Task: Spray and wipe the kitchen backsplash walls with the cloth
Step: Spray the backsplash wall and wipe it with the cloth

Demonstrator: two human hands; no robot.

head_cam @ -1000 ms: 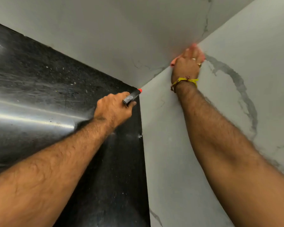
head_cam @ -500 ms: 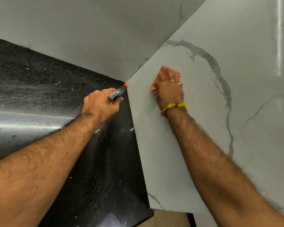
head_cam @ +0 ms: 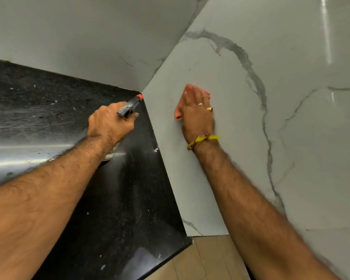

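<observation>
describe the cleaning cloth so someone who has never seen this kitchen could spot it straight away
Start at the white marble-look wall on the right, rising from the black countertop. The right hand, with rings and a yellow wrist thread, lies flat against that wall. The cloth is the pinkish-orange edge showing from under its palm and fingers, the only bright patch on the pale wall.

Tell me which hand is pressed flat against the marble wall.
The right hand, fingers straight, pressing the pink cloth; the left hand grips the spray bottle's grey trigger head.
</observation>
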